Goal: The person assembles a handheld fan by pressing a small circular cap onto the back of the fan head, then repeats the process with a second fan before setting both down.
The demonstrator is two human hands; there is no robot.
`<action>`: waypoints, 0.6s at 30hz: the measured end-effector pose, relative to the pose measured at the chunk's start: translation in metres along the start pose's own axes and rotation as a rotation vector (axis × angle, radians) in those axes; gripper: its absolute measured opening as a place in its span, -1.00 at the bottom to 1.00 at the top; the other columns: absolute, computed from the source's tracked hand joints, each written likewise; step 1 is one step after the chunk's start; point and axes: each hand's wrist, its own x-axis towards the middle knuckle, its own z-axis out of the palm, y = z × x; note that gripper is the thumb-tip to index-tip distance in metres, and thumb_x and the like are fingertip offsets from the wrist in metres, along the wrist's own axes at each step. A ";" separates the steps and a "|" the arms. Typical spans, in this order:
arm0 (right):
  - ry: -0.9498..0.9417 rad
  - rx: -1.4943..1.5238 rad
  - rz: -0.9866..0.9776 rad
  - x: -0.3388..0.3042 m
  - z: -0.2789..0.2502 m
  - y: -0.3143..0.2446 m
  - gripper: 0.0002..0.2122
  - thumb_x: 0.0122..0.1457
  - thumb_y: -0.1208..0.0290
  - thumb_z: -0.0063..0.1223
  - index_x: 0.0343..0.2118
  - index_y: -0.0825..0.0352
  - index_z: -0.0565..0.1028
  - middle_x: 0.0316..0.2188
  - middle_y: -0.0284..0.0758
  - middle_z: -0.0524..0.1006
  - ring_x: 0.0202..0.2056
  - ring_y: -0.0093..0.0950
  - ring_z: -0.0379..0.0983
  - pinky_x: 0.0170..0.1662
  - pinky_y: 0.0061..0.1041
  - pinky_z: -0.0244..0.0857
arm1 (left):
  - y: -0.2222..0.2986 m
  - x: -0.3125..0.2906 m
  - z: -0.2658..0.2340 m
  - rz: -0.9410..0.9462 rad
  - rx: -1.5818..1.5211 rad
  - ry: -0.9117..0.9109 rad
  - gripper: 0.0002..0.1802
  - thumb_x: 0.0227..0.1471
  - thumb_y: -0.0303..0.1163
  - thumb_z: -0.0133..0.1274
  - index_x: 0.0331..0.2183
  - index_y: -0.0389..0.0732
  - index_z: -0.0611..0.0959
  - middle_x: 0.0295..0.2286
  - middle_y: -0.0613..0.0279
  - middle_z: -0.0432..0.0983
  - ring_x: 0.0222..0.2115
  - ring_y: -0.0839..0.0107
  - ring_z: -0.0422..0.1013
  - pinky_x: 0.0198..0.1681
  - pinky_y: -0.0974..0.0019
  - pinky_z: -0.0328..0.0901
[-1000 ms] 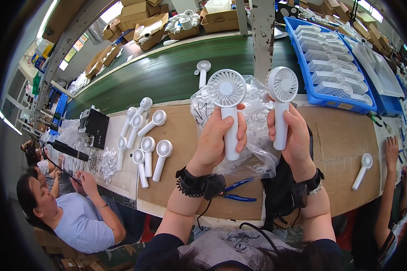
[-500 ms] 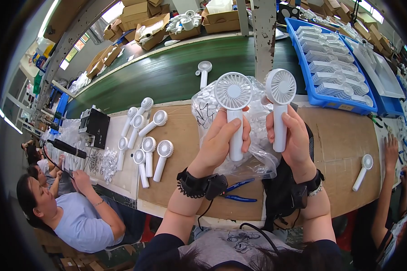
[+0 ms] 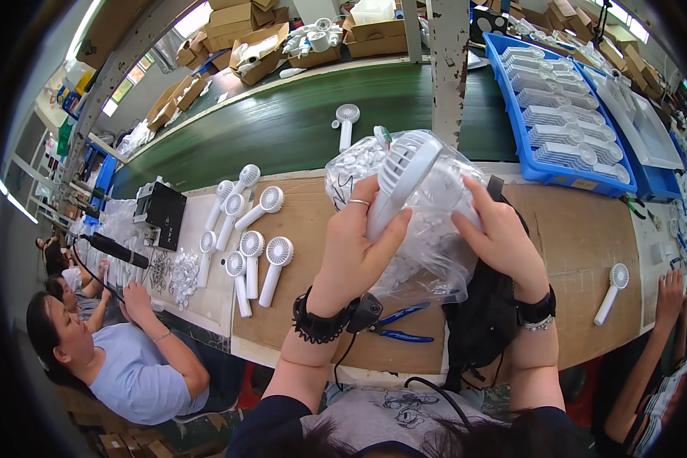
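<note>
My left hand (image 3: 362,244) is wrapped round the handle of a white handheld fan (image 3: 410,169), whose round grilled head is tilted and turned partly edge-on. My right hand (image 3: 505,235) closes on a second white handheld fan (image 3: 463,204) beside it; the first fan and the bag's shine hide much of its shape. Both fans are held above a clear plastic bag (image 3: 404,267) full of small white parts. Below my left hand, blue-handled pliers (image 3: 404,336) lie on the cardboard-covered table (image 3: 343,355). A black bag (image 3: 477,324) lies beneath my right wrist.
Several white fans (image 3: 252,244) lie to the left, near a black box (image 3: 160,215). Another fan (image 3: 346,114) rests on the green conveyor belt (image 3: 282,114), and one fan (image 3: 612,294) lies right. A blue crate (image 3: 523,145) holds clear trays. Co-workers sit on both sides.
Both fans have turned from facing me to tilted, partly edge-on poses. My hands have rotated with them. At the right, the co-worker's hand has moved nearer the table's front.
</note>
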 end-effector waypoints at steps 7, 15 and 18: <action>-0.157 -0.304 -0.104 -0.001 -0.002 0.012 -0.49 -0.08 0.48 0.05 0.00 0.35 0.23 -0.48 -0.28 0.46 -0.41 -0.49 0.42 -0.38 -0.53 0.26 | -0.003 0.001 0.002 0.000 0.074 -0.004 -0.60 -0.06 -0.41 0.00 -0.16 -0.38 0.37 -0.44 0.00 0.45 -0.47 0.33 0.42 -0.41 0.39 0.28; 0.106 0.672 -0.119 -0.003 0.001 -0.016 -0.32 -0.20 0.58 0.11 0.08 0.32 0.12 -0.22 -0.32 0.39 -0.18 -0.46 0.36 -0.13 -0.45 0.23 | 0.013 -0.008 0.015 -0.072 0.146 -0.183 -0.56 -0.07 -0.39 0.01 -0.14 -0.41 0.35 -0.41 -0.14 0.43 -0.42 0.11 0.43 -0.39 0.28 0.29; 0.083 0.858 -0.152 -0.003 0.020 -0.018 -0.28 -0.19 0.59 0.09 0.11 0.31 0.05 -0.20 -0.29 0.37 -0.15 -0.42 0.34 -0.07 -0.42 0.19 | 0.019 -0.012 0.018 -0.051 0.151 -0.238 -0.55 -0.08 -0.40 0.02 -0.13 -0.40 0.35 -0.38 -0.15 0.42 -0.40 0.08 0.42 -0.38 0.26 0.29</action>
